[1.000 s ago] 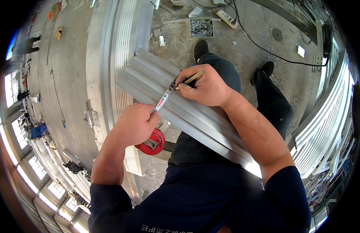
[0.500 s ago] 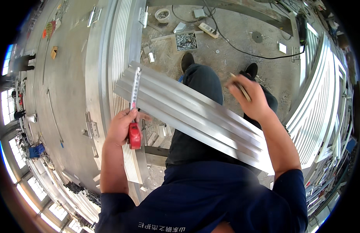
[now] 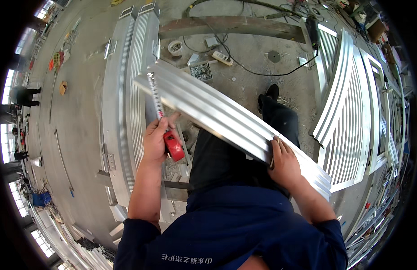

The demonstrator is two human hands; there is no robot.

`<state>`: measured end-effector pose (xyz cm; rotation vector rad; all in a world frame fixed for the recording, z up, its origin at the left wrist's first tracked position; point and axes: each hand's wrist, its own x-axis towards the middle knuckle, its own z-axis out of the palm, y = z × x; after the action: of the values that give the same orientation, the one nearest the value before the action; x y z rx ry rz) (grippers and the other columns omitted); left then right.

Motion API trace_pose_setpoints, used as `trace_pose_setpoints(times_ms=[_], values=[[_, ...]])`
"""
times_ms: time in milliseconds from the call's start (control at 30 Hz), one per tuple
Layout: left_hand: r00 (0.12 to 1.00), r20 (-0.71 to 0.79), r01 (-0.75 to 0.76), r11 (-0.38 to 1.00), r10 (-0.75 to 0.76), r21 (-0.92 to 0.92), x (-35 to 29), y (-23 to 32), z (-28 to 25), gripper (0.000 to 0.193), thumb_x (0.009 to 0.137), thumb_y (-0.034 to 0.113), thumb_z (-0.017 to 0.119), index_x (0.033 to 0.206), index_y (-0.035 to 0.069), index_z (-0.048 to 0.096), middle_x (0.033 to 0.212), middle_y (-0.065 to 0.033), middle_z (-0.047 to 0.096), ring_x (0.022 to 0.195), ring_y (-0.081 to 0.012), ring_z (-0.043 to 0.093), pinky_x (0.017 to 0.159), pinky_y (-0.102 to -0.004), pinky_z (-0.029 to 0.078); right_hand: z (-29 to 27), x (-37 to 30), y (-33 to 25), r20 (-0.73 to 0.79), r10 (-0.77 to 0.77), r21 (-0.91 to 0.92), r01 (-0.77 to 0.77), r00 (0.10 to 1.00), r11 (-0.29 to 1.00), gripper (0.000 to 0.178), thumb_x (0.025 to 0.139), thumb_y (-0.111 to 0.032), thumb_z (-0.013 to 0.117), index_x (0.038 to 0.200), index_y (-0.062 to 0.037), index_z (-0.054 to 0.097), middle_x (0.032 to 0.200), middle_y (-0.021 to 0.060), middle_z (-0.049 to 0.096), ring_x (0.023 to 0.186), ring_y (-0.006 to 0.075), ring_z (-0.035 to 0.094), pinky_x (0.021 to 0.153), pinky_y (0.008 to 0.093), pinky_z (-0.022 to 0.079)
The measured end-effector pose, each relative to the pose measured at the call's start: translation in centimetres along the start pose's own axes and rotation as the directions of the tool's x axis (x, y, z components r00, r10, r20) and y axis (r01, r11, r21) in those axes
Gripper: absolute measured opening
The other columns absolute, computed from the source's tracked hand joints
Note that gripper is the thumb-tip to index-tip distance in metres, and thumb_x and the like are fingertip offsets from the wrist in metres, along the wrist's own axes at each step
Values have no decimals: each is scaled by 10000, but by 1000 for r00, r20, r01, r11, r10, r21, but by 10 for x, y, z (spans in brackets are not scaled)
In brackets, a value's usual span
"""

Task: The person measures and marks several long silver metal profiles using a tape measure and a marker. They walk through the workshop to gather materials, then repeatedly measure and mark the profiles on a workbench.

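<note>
A ribbed silver aluminium profile (image 3: 226, 119) lies slantwise across my lap, its far end by the stacked profiles at left. My left hand (image 3: 153, 140) grips a red tape measure (image 3: 174, 146) below that end, finger and thumb near the mouth of the case. Its pulled-out blade (image 3: 155, 95) runs forward to the profile's far end; whether it touches cannot be told. Closed around a thin pencil-like stick (image 3: 272, 158), my right hand (image 3: 286, 165) rests on the nearer part of the profile, fingertips on its ribs.
Long aluminium profiles (image 3: 138, 54) lie stacked at left, slatted panels (image 3: 348, 117) at right. Ahead on the floor are a box of screws (image 3: 201, 72), a white tub (image 3: 175, 47), a remote-like device (image 3: 222, 58) and a black cable (image 3: 262, 74). Someone in dark clothes (image 3: 23, 96) stands far left.
My right hand has come down from the air onto the profile with the stick. The left hand and tape case have shifted slightly right and tilted. My view has turned somewhat.
</note>
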<state>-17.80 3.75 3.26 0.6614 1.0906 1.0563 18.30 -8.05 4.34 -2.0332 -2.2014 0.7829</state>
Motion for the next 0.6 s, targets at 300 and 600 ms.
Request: trace_pose_setpoints(times_ms=[300,600], values=[[996,1,-93,995,93,-31,-16,20,20,272,1010,229,482,847,18,534,875,-247,657,552,-192,627,524,-309,538,-68,9,64,653,33,619,-558,757,553,639,757,-233,792,1270,65,556,1109,148,655,1023,211,592,913,317,449],[989,-140,-62,993,47,-102,-36,5,0,377,1015,332,480,791,33,528,835,-215,635,502,-217,616,491,-323,535,-2,-14,65,4,1,137,-2,1000,991,495,781,-268,735,1198,-42,595,1058,210,657,998,384,628,882,426,500]])
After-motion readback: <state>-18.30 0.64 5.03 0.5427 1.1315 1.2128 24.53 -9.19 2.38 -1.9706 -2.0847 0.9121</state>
